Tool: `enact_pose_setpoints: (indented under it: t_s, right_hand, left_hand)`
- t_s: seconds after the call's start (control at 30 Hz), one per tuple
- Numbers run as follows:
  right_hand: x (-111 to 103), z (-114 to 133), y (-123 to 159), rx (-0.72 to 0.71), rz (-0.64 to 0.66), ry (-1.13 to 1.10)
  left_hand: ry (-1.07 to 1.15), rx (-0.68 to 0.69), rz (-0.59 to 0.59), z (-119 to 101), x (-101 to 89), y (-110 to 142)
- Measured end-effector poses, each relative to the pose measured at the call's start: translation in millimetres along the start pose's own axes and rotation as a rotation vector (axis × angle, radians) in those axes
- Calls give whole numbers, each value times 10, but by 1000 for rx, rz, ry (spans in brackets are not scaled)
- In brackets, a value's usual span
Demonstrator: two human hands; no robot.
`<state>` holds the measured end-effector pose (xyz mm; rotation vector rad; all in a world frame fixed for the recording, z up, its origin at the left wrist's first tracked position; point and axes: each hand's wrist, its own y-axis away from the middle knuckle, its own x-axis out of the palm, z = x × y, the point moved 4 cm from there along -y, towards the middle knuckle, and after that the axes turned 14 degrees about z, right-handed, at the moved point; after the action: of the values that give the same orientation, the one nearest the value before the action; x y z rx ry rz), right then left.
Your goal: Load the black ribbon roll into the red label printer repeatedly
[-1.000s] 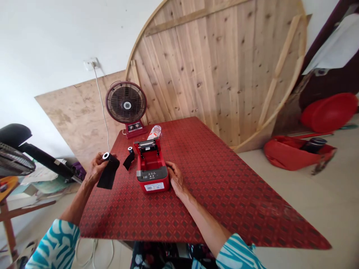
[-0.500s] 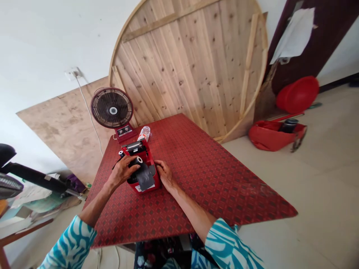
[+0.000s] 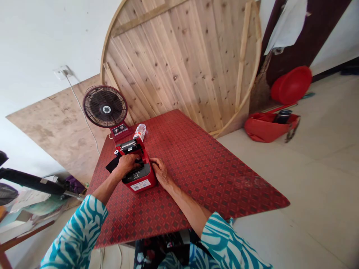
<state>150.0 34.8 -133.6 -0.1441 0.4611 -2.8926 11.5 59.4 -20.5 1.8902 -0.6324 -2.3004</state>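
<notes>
Left of the frame's centre, my right hand (image 3: 162,173), loosely spread, touches the red printer (image 3: 141,185), its lid (image 3: 129,145) raised. My left hand (image 3: 128,163) dips inside; its fingertips are hidden, so I cannot tell what they pinch. Leftward lies a black strip (image 3: 112,164); a white-cored roll (image 3: 116,152) shows partly. At right, a red bag (image 3: 259,129) half hides a dark flask (image 3: 283,116).

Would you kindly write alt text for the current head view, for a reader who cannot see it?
A person's left hand is inside an open red printer-like device on a red patterned table, with the right hand at the device's right side. Beyond are a dark red fan and a clear bottle, before a large round wooden panel.
</notes>
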Motion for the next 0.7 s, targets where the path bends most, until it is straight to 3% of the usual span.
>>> enact_pose_setpoints:
  t_s: [0.2, 0.3, 0.4, 0.53, 0.7]
  right_hand:
    - [-4, 3, 1, 10, -6, 1]
    - [2, 19, 1, 27, 7, 7]
    - [2, 35, 6, 36, 11, 11]
    - [0, 36, 14, 29, 3, 10]
    - [-4, 25, 16, 38, 13, 10]
  left_hand:
    - [42, 183, 104, 35, -6, -94]
    - [258, 326, -2, 85, -13, 116]
    - [489, 333, -141, 169, 22, 401]
    - [525, 353, -190, 128, 108, 659]
    - [531, 328, -242, 102, 152, 722]
